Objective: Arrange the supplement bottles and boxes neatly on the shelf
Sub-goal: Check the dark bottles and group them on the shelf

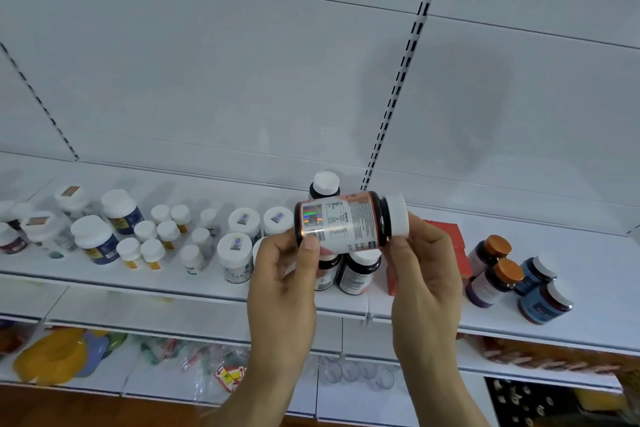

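Both forearms are bare, with no sleeves reaching the left hand or right hand.

White shelf under your hands: white-capped bottles left of them, red boxes and orange-capped bottles right.

A dark bottle with a white cap and an orange-edged label is being held on its side above the shelf, cap pointing to 3 o'clock, label text turned sideways. It is being gripped at its base by the left hand and at its cap end by the right hand. Below it, at 6 o'clock, two like bottles are standing upright; another is standing behind at 12 o'clock. White jars are being kept in rows at 9 o'clock, red boxes and orange-capped bottles at 3 o'clock.
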### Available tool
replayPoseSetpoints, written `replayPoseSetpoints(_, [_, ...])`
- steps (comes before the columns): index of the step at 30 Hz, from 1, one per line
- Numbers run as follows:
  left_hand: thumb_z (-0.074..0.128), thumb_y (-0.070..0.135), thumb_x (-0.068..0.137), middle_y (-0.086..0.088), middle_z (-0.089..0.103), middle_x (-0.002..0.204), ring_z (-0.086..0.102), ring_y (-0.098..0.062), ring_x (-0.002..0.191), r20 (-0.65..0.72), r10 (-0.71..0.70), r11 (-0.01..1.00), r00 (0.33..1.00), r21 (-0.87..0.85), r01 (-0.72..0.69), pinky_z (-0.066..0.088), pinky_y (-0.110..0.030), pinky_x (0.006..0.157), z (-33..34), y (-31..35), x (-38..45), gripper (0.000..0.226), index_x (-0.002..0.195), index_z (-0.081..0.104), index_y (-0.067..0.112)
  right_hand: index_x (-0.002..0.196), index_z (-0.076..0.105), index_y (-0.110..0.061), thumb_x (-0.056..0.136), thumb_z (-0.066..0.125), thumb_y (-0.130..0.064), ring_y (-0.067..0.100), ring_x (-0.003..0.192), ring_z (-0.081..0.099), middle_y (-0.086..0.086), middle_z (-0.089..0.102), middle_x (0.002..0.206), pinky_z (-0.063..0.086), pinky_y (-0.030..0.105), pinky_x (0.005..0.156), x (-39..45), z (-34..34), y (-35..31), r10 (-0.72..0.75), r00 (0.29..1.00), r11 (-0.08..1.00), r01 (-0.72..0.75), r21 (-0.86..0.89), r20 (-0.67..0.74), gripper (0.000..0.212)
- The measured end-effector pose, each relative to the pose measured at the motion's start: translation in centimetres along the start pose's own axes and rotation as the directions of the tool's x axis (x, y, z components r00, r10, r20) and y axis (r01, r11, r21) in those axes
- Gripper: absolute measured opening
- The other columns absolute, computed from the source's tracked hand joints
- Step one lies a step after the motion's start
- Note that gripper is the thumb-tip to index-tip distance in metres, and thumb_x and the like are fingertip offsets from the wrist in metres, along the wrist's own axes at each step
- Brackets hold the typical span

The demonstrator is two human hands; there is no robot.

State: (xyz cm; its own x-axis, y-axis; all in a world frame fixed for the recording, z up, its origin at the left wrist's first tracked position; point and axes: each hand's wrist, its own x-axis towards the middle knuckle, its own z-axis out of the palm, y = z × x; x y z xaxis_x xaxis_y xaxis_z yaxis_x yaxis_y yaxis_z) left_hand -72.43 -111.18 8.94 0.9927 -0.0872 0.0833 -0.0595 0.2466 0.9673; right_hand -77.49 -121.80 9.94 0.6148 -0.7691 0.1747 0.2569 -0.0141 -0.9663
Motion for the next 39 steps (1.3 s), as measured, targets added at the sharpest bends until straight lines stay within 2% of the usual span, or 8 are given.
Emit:
replayPoseSetpoints(6, [0.059,0.024,0.097,0.005,0.072,0.115,0.066,-0.010,0.109,0.029,-0.008,0.995,1.000,-0.102,0.011,0.053,-0.020,0.085,-0.5,-0.7,-0.2,0.018,0.113,0.064,0.016,0.109,0.066,-0.020,0.087,0.063,-0.036,0.011,0.091,0.071,-0.005,0.075,0.096,0.057,0.026,0.079,0.3,0.3,-0.1,-0.002,1.000,0.997,0.001,-0.079,-0.012,0.027])
replayPoseSetpoints(12, [0.059,0.044,0.088,0.010,0.074,0.100,0.071,-0.012,0.093,-0.068,-0.012,1.000,0.998,0.021,0.013,0.055,-0.020,0.079,-0.2,-0.5,-0.1,0.029,0.107,0.065,0.022,0.122,0.065,-0.019,0.101,0.054,-0.004,0.014,0.114,0.067,-0.003,0.073,0.116,0.053,0.028,0.094,-0.1,0.2,0.1,0.002,0.999,1.000,-0.001,-0.028,0.034,0.028])
replayPoseSetpoints(16, [0.057,0.043,0.096,0.006,0.073,0.099,0.070,-0.018,0.092,-0.028,-0.004,1.000,1.000,0.026,0.005,0.056,-0.032,0.081,-0.4,-0.4,0.1,0.030,0.113,0.066,0.020,0.114,0.068,-0.019,0.095,0.063,-0.020,0.010,0.096,0.071,-0.004,0.076,0.100,0.054,0.019,0.079,0.4,0.1,-0.1,-0.021,1.000,0.998,0.021,-0.053,0.009,0.020])
replayPoseSetpoints(20, [0.054,0.030,0.092,0.014,0.070,0.117,0.065,0.000,0.109,0.033,0.021,0.999,0.999,-0.040,-0.020,0.052,-0.013,0.081,-0.2,-0.1,-0.1,0.036,0.124,0.060,0.015,0.112,0.067,-0.021,0.087,0.062,-0.038,0.010,0.098,0.070,-0.005,0.075,0.101,0.057,0.030,0.085,0.5,0.2,-0.1,-0.020,1.000,0.997,0.019,-0.079,-0.011,0.030])
replayPoseSetpoints(24, [0.058,0.037,0.089,0.015,0.075,0.100,0.070,-0.002,0.094,-0.009,0.025,0.999,1.000,0.023,-0.025,0.051,-0.009,0.073,0.2,0.0,0.1,0.026,0.106,0.065,0.019,0.129,0.064,-0.026,0.104,0.052,-0.015,0.016,0.119,0.064,-0.003,0.071,0.121,0.049,0.041,0.103,0.5,0.2,0.4,-0.016,0.998,0.999,0.018,-0.045,0.054,0.029])
replayPoseSetpoints(30, [0.052,0.040,0.098,0.005,0.075,0.093,0.070,-0.015,0.085,-0.017,-0.022,0.999,1.000,0.038,0.023,0.057,-0.036,0.081,-0.3,-0.2,0.6,0.026,0.102,0.067,0.020,0.126,0.065,-0.025,0.099,0.058,-0.023,0.017,0.113,0.067,-0.002,0.073,0.118,0.055,0.044,0.098,0.8,0.3,0.3,-0.044,0.999,0.992,0.047,-0.115,0.024,0.027])
replayPoseSetpoints(34, [0.052,0.034,0.098,0.010,0.074,0.095,0.069,-0.009,0.088,0.019,0.017,0.993,1.000,0.117,-0.020,0.055,-0.024,0.076,-0.4,-0.1,0.7,0.020,0.107,0.066,0.023,0.119,0.067,-0.026,0.093,0.063,-0.041,0.019,0.112,0.067,0.003,0.071,0.118,0.054,0.049,0.098,0.9,0.5,0.5,-0.024,0.999,0.994,0.021,-0.108,-0.023,0.031])
replayPoseSetpoints(39, [0.050,0.039,0.096,0.013,0.072,0.093,0.069,-0.004,0.088,-0.026,0.032,0.993,0.999,0.113,-0.029,0.052,-0.013,0.070,-0.1,0.0,1.1,0.025,0.105,0.063,0.020,0.122,0.068,-0.019,0.102,0.057,-0.013,0.014,0.116,0.067,-0.003,0.074,0.117,0.053,0.035,0.100,1.0,0.6,0.4,-0.022,0.998,0.998,0.025,-0.057,0.061,0.024])
